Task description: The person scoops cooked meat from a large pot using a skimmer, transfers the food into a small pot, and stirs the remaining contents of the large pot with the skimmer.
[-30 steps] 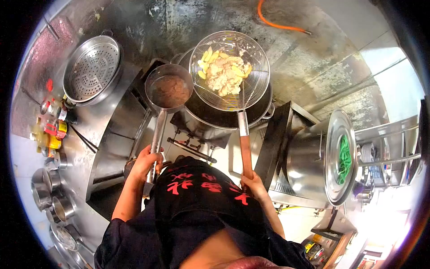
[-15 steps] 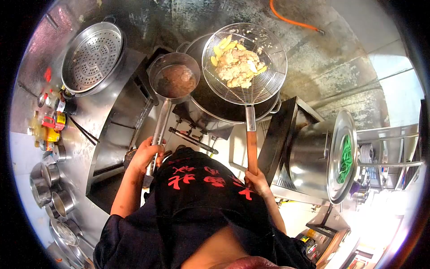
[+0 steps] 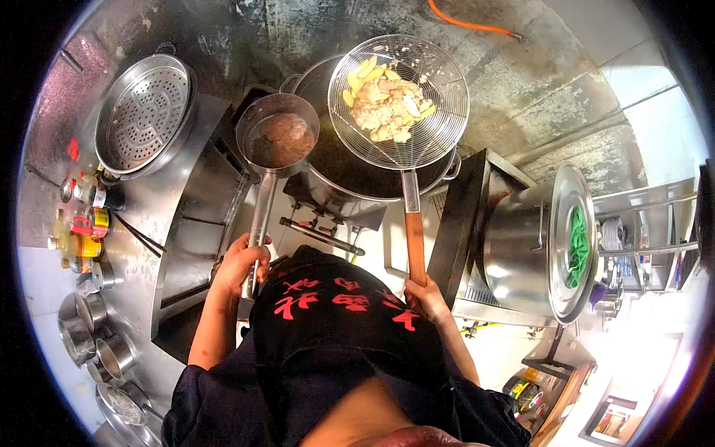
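Observation:
My left hand (image 3: 244, 262) is closed around the metal handle of a deep ladle (image 3: 257, 153). The ladle bowl holds brownish liquid with pale brown meat-like pieces (image 3: 289, 134), beside the left rim of a large pot (image 3: 357, 190). In my right hand (image 3: 427, 295) is the wooden handle of a wire skimmer (image 3: 439, 138). Its round basket sits above the pot, hiding much of the opening. Pale cooked pieces (image 3: 387, 108), perhaps meat, lie in the basket with yellow slices (image 3: 365, 68). Dark liquid shows inside the pot below.
A perforated steamer tray (image 3: 145, 112) stands at the upper left, near several bottles (image 3: 86, 246) and metal pots (image 3: 112, 357). To the right, a tall steel pot (image 3: 514, 242) has a lid (image 3: 566, 298) with a green cord-like bundle (image 3: 577, 246). An orange hose (image 3: 473, 26) hangs behind.
The whole view has shifted slightly, so most things appear a little further left. Both hands keep their hold, and the ladle and skimmer stay almost in place relative to the large pot.

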`<state>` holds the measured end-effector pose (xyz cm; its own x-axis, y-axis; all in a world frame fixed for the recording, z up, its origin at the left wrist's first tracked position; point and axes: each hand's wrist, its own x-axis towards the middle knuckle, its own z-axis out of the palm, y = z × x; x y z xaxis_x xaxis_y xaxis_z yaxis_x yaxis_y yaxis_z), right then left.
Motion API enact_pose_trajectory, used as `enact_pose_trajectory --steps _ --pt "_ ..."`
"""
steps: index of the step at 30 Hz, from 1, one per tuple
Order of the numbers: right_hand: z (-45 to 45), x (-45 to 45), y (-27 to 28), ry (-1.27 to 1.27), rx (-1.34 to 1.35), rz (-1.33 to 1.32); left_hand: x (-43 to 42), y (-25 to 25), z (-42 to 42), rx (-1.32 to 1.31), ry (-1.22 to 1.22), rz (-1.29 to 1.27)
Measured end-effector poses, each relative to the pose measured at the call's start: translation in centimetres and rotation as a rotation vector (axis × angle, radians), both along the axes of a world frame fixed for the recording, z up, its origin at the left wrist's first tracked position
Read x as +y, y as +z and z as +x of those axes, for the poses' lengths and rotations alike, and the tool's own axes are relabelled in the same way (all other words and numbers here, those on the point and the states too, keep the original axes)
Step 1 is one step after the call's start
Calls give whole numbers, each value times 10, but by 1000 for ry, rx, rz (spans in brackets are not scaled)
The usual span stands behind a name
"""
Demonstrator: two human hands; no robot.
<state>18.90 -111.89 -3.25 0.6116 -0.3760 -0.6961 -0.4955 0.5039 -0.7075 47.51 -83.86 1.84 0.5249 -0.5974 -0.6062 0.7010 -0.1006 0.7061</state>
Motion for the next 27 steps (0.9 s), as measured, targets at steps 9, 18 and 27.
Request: enact_pose_trajectory --steps 9,18,27 --pt "1 1 2 -21 -13 29 1 -3 -1 17 20 -39" --pt "3 4 2 -29 -55 57 3 -6 2 6 -13 -10" --pt "0 0 0 -32 -58 142 3 1 2 11 -11 -4"
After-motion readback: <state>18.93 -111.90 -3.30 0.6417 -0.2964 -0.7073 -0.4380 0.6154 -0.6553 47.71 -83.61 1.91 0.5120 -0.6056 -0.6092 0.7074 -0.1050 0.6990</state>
